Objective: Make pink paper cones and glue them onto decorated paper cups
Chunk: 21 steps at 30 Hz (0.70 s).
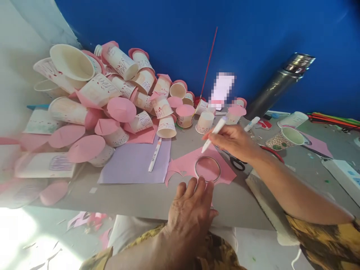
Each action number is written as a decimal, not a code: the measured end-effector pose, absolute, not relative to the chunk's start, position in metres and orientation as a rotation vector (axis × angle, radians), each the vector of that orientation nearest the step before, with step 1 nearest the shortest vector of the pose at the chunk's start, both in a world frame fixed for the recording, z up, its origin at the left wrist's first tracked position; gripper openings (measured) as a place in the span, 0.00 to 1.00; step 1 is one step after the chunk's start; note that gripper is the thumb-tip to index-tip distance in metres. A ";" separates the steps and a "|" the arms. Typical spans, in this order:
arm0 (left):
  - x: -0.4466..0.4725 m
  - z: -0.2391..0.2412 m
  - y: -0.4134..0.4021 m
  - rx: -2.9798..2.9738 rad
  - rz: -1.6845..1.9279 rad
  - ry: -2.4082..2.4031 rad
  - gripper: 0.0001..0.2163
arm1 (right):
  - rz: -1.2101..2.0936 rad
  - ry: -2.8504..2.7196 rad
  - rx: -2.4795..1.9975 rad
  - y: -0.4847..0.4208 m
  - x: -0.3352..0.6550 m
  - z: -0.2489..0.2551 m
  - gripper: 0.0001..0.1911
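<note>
My right hand [232, 138] grips a white marker [215, 134], its tip pointing down at a pink sheet of paper [185, 161]. On that sheet lies a thin ring [196, 170], with pink paper showing inside it. My left hand [192, 200] rests palm down, fingers stretched out, at the ring's near edge; whether the fingertips press on the ring cannot be made out. Curved cuts mark the sheet's left edge. A second white marker [155, 155] lies on a purple sheet [120, 167] to the left. Black-handled scissors [237, 163] sit partly under my right hand.
Paper cups with pink paper discs [122, 110] pile up on the left. A dark thermos [277, 86] leans at the back right before a blue panel [174, 33]. A patterned cup [284, 139] and a white power strip [344, 180] are on the right. Paper scraps litter the floor.
</note>
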State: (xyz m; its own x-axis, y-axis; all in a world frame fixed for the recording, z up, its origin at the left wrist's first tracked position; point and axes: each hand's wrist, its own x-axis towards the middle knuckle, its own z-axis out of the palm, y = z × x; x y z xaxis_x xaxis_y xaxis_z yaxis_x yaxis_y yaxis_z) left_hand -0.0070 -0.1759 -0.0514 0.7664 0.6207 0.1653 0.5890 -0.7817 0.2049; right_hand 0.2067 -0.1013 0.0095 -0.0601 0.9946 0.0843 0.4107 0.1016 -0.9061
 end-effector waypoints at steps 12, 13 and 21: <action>-0.004 -0.048 -0.171 2.812 0.280 0.980 0.22 | 0.864 -2.345 -1.458 -0.087 0.155 0.010 0.13; -0.004 -0.048 -0.170 2.815 0.274 0.976 0.21 | 0.856 -2.366 -1.464 -0.087 0.154 0.010 0.14; -0.003 -0.048 -0.169 2.796 0.254 0.995 0.23 | 0.825 -2.385 -1.506 -0.085 0.151 0.004 0.12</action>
State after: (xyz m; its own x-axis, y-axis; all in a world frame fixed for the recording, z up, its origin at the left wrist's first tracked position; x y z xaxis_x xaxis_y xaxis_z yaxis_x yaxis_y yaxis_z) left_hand -0.0030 -0.1693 -0.0483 0.7639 0.6368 0.1048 0.6091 -0.7651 0.2090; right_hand 0.1513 -0.0851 0.0035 -0.4599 0.8797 -0.1211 0.7666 0.3245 -0.5542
